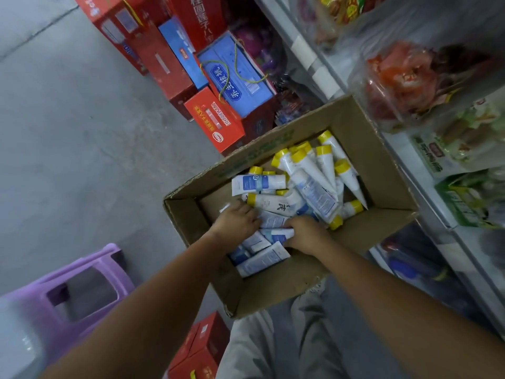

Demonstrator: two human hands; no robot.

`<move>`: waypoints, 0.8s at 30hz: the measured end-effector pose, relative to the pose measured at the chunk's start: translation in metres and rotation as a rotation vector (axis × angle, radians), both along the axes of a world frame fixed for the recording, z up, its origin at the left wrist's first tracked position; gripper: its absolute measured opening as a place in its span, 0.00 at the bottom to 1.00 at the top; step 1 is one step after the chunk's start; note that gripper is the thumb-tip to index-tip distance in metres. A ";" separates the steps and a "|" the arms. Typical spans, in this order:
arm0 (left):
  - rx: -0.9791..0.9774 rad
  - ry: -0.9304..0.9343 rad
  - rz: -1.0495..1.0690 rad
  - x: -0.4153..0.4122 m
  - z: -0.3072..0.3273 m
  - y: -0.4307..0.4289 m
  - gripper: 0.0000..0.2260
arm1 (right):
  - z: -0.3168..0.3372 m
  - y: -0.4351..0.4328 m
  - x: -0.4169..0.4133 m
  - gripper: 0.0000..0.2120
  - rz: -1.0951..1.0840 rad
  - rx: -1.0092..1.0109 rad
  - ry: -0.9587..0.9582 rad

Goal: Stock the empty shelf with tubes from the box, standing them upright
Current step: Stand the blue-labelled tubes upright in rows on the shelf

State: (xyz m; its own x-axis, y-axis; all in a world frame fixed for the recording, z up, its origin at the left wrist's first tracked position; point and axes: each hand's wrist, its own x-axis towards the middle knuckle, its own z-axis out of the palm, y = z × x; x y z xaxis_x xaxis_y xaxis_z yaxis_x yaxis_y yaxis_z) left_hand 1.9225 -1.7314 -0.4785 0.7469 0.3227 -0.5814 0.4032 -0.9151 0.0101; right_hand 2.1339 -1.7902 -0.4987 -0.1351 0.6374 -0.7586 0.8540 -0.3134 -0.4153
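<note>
One shelving unit [404, 157] runs down the right side, its visible tiers full of bagged goods. The empty tier meant for stocking cannot be made out from here.

Cardboard box [388, 192]: open, flaps out, sitting just beside the shelving. Purple stool [90, 261] well apart, off the box's near-left side. Red cartons [216, 127] stacked beyond its far-left edge.

Tubes [311, 187]: all in the box, none on a shelf. White bodies, yellow caps, lying flat and crossed over one another. The heap is deepest toward the far-right corner, with a few flat ones along the near edge.

Left hand [240, 220]: knuckles up, fingers bent down into the pile near the box's left wall. Whether they have closed round a tube, I cannot tell.

Right hand [306, 233]: at the middle of the near side, fingers wrapped round the end of a blue-and-white tube [278, 233].

Step in hand, by my reading: gathering tubes, stocking not yet begun. Next move calls for lifting clear of the tangle without dragging neighbours, turning each tube onto its yellow cap, and seating it so it does not topple.
</note>
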 end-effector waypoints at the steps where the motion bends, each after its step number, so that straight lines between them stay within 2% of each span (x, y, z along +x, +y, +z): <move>1: 0.000 -0.023 0.010 -0.004 0.002 0.001 0.21 | 0.005 0.002 0.003 0.18 -0.045 0.004 0.018; 4: -0.038 -0.046 0.076 -0.014 0.012 0.004 0.27 | 0.026 0.010 0.013 0.13 -0.188 0.020 0.098; 8: -0.110 -0.152 0.311 -0.012 0.049 0.010 0.34 | 0.053 0.021 0.032 0.12 -0.309 0.035 0.140; 11: -0.212 -0.192 0.552 -0.006 0.073 0.016 0.34 | 0.084 0.030 0.043 0.13 -0.380 0.104 0.182; 14: -0.298 -0.247 0.701 0.000 0.096 0.022 0.35 | 0.115 0.035 0.055 0.14 -0.458 0.161 0.244; 16: -0.323 -0.306 0.781 0.005 0.111 0.026 0.32 | 0.135 0.037 0.060 0.07 -0.545 0.191 0.295; 18: -0.340 -0.398 0.849 0.009 0.126 0.030 0.27 | 0.157 0.040 0.064 0.12 -0.696 0.218 0.346; 24: -0.473 -0.781 1.149 0.027 0.185 0.036 0.12 | 0.221 0.046 0.075 0.07 -0.955 0.228 0.529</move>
State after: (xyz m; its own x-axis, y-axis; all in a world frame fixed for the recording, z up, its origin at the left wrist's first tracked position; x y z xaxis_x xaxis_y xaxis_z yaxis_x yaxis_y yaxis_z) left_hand 1.9497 -1.6950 -0.2933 0.3845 0.8425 -0.3774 0.6431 0.0487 0.7642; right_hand 2.2090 -1.7443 -0.2775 0.2132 0.7690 -0.6027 0.0012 -0.6170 -0.7869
